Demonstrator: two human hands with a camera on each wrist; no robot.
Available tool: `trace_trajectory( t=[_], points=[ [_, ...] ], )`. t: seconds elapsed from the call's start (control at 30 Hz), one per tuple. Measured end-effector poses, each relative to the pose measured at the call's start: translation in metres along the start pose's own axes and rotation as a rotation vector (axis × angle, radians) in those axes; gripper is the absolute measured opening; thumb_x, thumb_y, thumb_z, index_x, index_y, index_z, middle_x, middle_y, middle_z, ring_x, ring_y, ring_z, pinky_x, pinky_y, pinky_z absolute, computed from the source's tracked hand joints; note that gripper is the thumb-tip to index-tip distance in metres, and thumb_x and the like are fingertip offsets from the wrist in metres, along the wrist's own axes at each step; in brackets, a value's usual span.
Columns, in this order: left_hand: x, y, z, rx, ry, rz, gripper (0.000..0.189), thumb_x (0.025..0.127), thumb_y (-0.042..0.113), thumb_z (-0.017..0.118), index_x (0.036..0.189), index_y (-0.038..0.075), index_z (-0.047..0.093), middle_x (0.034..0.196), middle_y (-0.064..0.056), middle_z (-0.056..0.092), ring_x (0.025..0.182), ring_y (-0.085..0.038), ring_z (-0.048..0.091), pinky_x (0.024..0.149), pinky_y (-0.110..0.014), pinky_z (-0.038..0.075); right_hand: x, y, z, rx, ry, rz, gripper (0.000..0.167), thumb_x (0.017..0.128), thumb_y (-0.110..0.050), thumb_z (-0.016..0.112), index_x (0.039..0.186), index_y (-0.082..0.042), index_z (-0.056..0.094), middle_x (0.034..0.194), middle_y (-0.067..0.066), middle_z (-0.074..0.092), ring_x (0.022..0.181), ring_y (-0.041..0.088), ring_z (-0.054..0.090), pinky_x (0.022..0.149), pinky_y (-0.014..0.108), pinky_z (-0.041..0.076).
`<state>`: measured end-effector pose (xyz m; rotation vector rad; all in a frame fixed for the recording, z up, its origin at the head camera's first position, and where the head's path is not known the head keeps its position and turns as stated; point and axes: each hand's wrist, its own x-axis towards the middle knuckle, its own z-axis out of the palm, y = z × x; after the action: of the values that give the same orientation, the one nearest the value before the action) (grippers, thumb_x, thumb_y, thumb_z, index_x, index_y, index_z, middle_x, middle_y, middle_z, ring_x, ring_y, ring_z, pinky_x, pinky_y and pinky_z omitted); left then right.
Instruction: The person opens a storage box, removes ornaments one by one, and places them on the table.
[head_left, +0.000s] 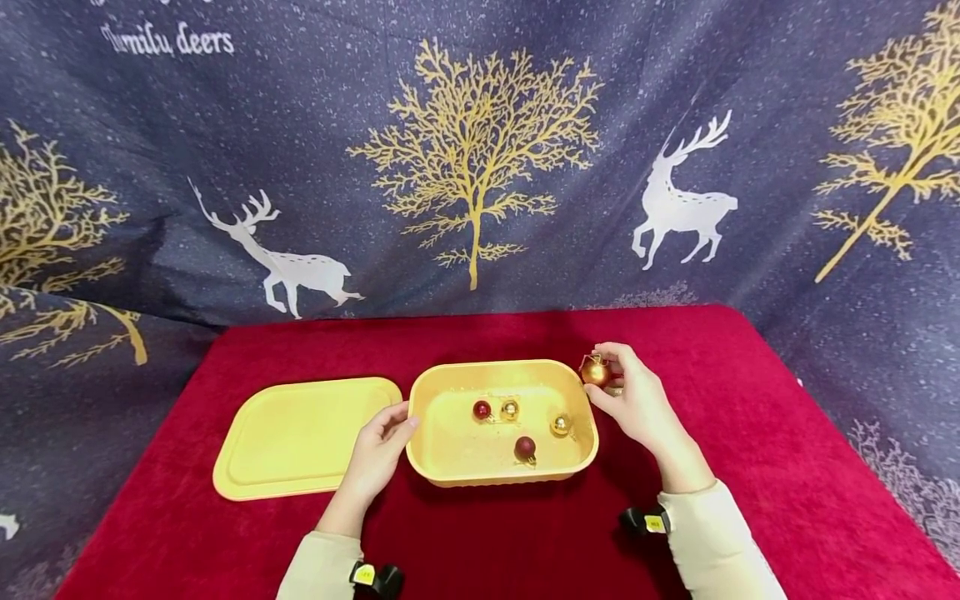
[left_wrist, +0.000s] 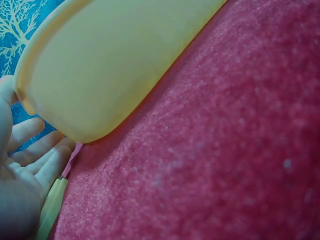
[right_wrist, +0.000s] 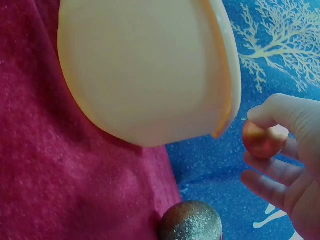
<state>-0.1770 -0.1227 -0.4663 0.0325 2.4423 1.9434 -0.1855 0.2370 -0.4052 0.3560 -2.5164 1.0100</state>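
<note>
A yellow plastic box (head_left: 495,481) stands open in the middle of the table. My left hand (head_left: 378,450) grips its left end, thumb over the rim and fingers along the outside wall. Inside lie two gold baubles (head_left: 510,409), a shiny red bauble (head_left: 482,410) and a dark red bauble (head_left: 525,448). Just off the box's right end, my right hand (head_left: 637,404) pinches a copper-coloured bauble (head_left: 596,372) between thumb and fingers. In the right wrist view that bauble (right_wrist: 263,139) is held beside the rim, with the box's outer wall (right_wrist: 145,75) nearby.
A yellow lid (head_left: 307,437) lies flat to the left of the box on the red tablecloth (head_left: 525,542). A glittery bauble (right_wrist: 191,222) sits below the right hand in the right wrist view. Behind the table hangs a dark blue cloth (head_left: 315,125) with deer and trees.
</note>
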Motion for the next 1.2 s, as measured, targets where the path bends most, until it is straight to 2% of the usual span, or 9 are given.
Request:
trace_trajectory(
  t=[0.13,0.23,0.3,0.47,0.6,0.73,0.9,1.2],
  points=[
    [0.001,-0.001,0.0,-0.011,-0.001,-0.001,0.04,0.094,0.019,0.059,0.13,0.002,0.054,0.122,-0.017,0.059,0.103,-0.003,0.056,0.089,-0.011,0.042,0.0,0.003,-0.004,-0.057,0.026,-0.051,0.057,0.074,-0.001,0.076,0.126,-0.005,0.054,0.114,0.015,0.062,0.094,0.024,0.062,0.075,0.032,0.053],
    [0.001,-0.001,0.0,-0.01,-0.001,0.002,0.04,0.094,0.02,0.059,0.13,0.002,0.054,0.123,-0.017,0.059,0.105,-0.004,0.056,0.089,-0.011,0.042,-0.001,0.005,-0.005,-0.085,0.042,-0.083,0.052,0.074,0.0,0.076,0.123,-0.006,0.06,0.114,0.014,0.061,0.097,0.022,0.058,0.074,0.021,0.05],
    [0.0,-0.002,0.0,-0.002,0.0,0.005,0.041,0.094,0.02,0.059,0.13,0.002,0.054,0.123,-0.017,0.059,0.107,-0.007,0.056,0.089,-0.011,0.042,-0.001,0.007,-0.006,-0.08,0.047,-0.091,0.047,0.074,0.002,0.074,0.12,-0.006,0.063,0.114,0.015,0.059,0.097,0.022,0.057,0.071,0.018,0.049],
    [-0.001,-0.002,0.0,0.004,-0.004,0.007,0.042,0.094,0.021,0.059,0.131,0.001,0.053,0.123,-0.017,0.058,0.109,-0.012,0.056,0.088,-0.011,0.042,-0.002,0.008,-0.007,-0.074,0.047,-0.09,0.038,0.076,0.005,0.071,0.113,-0.003,0.066,0.115,0.017,0.056,0.096,0.026,0.058,0.067,0.027,0.054],
    [-0.001,-0.001,0.0,-0.004,-0.002,0.008,0.041,0.094,0.02,0.059,0.13,0.001,0.054,0.123,-0.017,0.059,0.106,-0.007,0.056,0.088,-0.012,0.043,-0.002,0.007,-0.008,-0.081,0.034,-0.067,0.036,0.077,0.004,0.071,0.112,0.001,0.065,0.117,0.017,0.056,0.099,0.027,0.059,0.07,0.036,0.056],
    [0.0,-0.002,0.0,-0.001,0.007,0.007,0.039,0.094,0.02,0.059,0.128,0.002,0.056,0.121,-0.016,0.06,0.102,-0.002,0.056,0.089,-0.012,0.043,-0.002,0.006,-0.009,-0.091,0.024,-0.043,0.039,0.078,0.001,0.07,0.117,0.002,0.063,0.115,0.017,0.055,0.095,0.027,0.06,0.069,0.037,0.056],
    [0.001,-0.004,0.0,0.019,0.016,0.002,0.038,0.093,0.02,0.06,0.128,0.004,0.057,0.121,-0.015,0.061,0.105,-0.005,0.056,0.09,-0.014,0.043,-0.002,0.006,-0.009,-0.115,0.025,-0.023,0.042,0.078,-0.001,0.07,0.12,0.003,0.061,0.112,0.018,0.054,0.086,0.026,0.058,0.068,0.035,0.055],
    [0.0,0.0,0.0,0.009,0.003,0.015,0.041,0.094,0.021,0.059,0.13,0.001,0.054,0.123,-0.017,0.059,0.109,-0.011,0.056,0.09,-0.012,0.042,0.0,0.006,-0.012,-0.152,0.019,-0.001,0.056,0.078,-0.001,0.069,0.13,0.004,0.051,0.117,0.022,0.052,0.1,0.032,0.055,0.08,0.044,0.048]
  ],
)
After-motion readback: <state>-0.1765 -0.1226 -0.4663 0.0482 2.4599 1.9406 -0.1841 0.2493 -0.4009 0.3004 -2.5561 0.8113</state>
